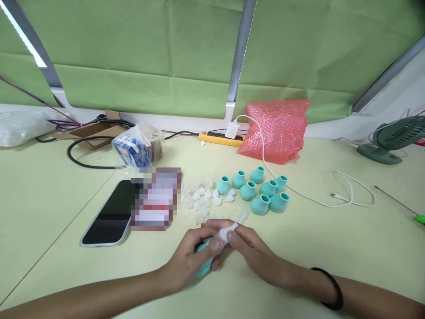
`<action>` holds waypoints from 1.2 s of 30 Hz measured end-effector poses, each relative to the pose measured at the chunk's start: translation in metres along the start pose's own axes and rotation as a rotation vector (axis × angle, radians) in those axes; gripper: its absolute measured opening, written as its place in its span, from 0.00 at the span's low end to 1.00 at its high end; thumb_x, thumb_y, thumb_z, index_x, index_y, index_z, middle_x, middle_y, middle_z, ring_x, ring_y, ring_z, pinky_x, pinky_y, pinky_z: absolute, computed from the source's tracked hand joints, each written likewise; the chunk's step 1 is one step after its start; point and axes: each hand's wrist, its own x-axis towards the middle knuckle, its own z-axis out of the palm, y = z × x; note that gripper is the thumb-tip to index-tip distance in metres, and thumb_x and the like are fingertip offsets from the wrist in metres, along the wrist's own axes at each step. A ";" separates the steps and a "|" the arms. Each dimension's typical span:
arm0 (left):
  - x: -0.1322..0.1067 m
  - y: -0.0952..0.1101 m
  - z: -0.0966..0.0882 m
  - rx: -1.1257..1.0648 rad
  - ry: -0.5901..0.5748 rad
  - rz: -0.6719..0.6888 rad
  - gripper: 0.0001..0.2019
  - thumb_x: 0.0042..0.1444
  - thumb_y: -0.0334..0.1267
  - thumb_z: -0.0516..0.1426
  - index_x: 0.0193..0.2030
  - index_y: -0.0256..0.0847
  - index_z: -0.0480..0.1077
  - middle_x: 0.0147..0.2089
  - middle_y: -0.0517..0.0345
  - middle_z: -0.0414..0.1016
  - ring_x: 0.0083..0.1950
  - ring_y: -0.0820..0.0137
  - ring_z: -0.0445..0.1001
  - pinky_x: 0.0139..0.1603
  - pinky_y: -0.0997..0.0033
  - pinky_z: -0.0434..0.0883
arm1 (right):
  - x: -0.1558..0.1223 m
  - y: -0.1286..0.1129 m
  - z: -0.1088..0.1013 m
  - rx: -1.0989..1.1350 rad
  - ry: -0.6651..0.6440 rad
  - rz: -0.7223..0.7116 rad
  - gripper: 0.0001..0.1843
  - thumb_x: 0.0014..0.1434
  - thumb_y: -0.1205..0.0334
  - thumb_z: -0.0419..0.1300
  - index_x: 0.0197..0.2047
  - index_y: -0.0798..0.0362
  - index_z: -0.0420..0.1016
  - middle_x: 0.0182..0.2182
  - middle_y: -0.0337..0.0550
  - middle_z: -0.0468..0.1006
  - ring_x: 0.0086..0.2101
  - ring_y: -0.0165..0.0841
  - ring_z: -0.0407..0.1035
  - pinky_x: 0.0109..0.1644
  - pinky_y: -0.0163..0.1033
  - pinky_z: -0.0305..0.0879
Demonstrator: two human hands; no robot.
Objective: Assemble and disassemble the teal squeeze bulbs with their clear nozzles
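Note:
My left hand is closed round a teal rubber bulb low in the middle of the head view. My right hand pinches a small clear white tip against the top of that bulb. Both hands meet just above the pale table. Just beyond them lies a scatter of several white tips. To its right stand several teal bulbs, openings up. A black band sits on my right wrist.
A dark phone lies at left beside a blurred card. Behind are a plastic bag with a blue box, a cardboard box, black cables, a yellow power strip, pink bubble wrap, a white cable and a green fan.

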 end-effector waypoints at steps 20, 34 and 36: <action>-0.006 -0.002 -0.001 0.575 0.199 0.281 0.10 0.56 0.38 0.51 0.43 0.40 0.66 0.37 0.54 0.66 0.39 0.68 0.63 0.39 0.69 0.63 | 0.003 -0.030 -0.024 -0.483 0.178 -0.420 0.04 0.49 0.68 0.59 0.29 0.53 0.76 0.24 0.40 0.73 0.24 0.27 0.66 0.25 0.32 0.65; -0.012 -0.004 -0.003 0.370 0.228 0.310 0.19 0.58 0.39 0.46 0.57 0.45 0.52 0.56 0.52 0.54 0.55 0.64 0.56 0.54 0.62 0.56 | -0.012 -0.080 -0.036 -0.785 0.488 -0.728 0.05 0.49 0.70 0.60 0.27 0.50 0.73 0.23 0.38 0.75 0.26 0.29 0.69 0.28 0.34 0.66; -0.012 -0.003 -0.003 0.345 0.246 0.319 0.16 0.59 0.38 0.44 0.54 0.43 0.54 0.54 0.51 0.56 0.52 0.64 0.58 0.52 0.61 0.59 | -0.014 -0.100 -0.046 -0.873 0.705 -0.760 0.05 0.48 0.68 0.60 0.26 0.47 0.73 0.23 0.37 0.74 0.25 0.30 0.68 0.27 0.36 0.65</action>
